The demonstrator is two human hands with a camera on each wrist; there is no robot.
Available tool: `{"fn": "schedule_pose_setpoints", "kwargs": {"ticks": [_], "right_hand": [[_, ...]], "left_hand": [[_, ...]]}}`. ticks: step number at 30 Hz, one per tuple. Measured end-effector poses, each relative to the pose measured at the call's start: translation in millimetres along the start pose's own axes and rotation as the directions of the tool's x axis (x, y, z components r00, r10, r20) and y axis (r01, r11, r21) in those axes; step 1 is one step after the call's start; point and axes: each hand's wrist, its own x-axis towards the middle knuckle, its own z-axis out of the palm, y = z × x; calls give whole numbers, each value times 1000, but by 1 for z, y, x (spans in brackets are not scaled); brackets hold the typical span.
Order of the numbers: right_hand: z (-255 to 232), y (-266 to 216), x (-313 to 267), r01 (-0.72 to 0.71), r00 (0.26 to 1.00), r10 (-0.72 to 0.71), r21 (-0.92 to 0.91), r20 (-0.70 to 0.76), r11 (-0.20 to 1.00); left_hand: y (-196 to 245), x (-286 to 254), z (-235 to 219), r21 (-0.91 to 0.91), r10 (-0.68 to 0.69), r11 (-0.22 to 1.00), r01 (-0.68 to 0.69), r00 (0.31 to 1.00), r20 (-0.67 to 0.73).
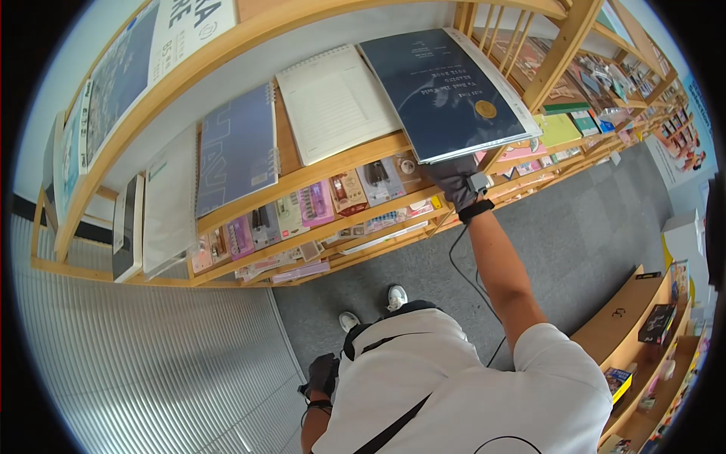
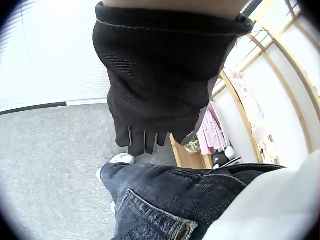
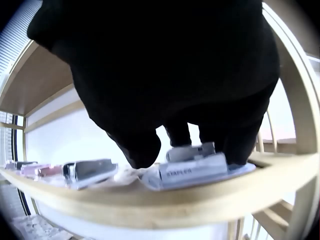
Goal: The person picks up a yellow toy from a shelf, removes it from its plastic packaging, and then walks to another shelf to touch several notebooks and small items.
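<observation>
My right hand (image 1: 454, 181), in a dark glove, reaches up to a wooden display shelf (image 1: 333, 168). In the right wrist view its thumb and fingers (image 3: 235, 145) curl down onto a blister pack marked STAPLER (image 3: 192, 171), which lies at the shelf's front lip. A large dark blue book (image 1: 446, 91) leans on the tier above, with its lower edge just over that hand. My left hand (image 2: 145, 100), also gloved, hangs beside my hip with its fingers fairly straight and holds nothing; the head view shows the same left hand (image 1: 323, 374) low by my side.
More stapler packs (image 3: 90, 170) lie in a row to the left on the same shelf. Notebooks (image 1: 333, 102) and a blue spiral pad (image 1: 238, 147) lean above. A lower wooden shelf (image 1: 628, 318) with books stands at my right. Grey carpet (image 1: 575, 242) lies underfoot.
</observation>
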Motion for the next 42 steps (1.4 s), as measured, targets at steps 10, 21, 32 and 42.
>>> {"fn": "schedule_pose_setpoints", "kwargs": {"ticks": [10,21,32,42], "right_hand": [[-2,-32,-2,-99,992,100,-22,81,995],[-21,-73,6,11,1000,-10,-120,6,993],[66,-220,17,373,911,-395,177,115,911],[116,-218,19,432,884,-429,31,184,902]], "left_hand": [[57,-8,-47,-478,-140,872,107,990,-34],[63,-21,-36,-864,-500,194,464,804,320],[56,-23,-48,-900,-505,163,404,818,275],[2,-60,-27,-764,-416,553,334,904,94]]}}
